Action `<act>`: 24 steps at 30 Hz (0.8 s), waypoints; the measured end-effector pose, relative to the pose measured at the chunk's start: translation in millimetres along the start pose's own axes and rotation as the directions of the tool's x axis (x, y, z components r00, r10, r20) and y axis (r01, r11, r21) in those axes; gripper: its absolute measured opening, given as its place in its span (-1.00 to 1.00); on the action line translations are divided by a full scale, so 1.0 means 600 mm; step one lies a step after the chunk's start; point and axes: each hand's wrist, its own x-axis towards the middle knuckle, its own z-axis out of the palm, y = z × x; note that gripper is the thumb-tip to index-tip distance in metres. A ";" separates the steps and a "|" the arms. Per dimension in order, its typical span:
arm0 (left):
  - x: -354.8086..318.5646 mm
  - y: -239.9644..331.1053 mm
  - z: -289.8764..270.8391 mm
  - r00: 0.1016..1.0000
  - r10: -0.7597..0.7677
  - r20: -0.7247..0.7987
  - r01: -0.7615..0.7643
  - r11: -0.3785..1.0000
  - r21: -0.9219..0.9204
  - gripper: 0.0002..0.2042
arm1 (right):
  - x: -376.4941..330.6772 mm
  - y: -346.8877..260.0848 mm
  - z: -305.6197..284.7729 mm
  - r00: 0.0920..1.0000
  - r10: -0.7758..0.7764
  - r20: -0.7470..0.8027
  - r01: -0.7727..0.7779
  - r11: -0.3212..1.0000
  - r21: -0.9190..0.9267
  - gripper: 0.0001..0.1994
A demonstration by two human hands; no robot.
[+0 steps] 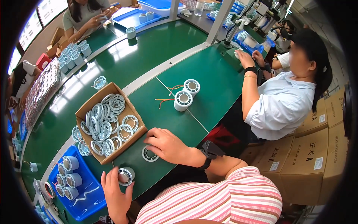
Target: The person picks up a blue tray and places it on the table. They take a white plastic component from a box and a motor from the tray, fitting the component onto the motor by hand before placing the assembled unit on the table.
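Observation:
My left hand is beside a short white cylindrical housing on the near edge of the green table. Its fingers are apart, with the thumb close to the housing's near side; whether they touch is unclear. Close to the box's near right corner is my right hand, fingers bent but apart. Under its fingertips lies a pale slotted plastic ring, partly covered by the hand. An open cardboard box between and beyond my hands holds a heap of similar rings.
A blue tray with several white housings stands at the left. Two housings with red wires stand beyond my right hand. Loose rings lie left of the box. A co-worker sits at the right, another person across the table.

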 end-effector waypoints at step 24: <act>-0.024 -0.008 0.055 0.875 -0.407 0.263 0.402 0.307 -0.863 -0.34 | -0.038 -0.039 0.029 0.977 -0.110 0.184 0.084 0.986 0.141 -0.12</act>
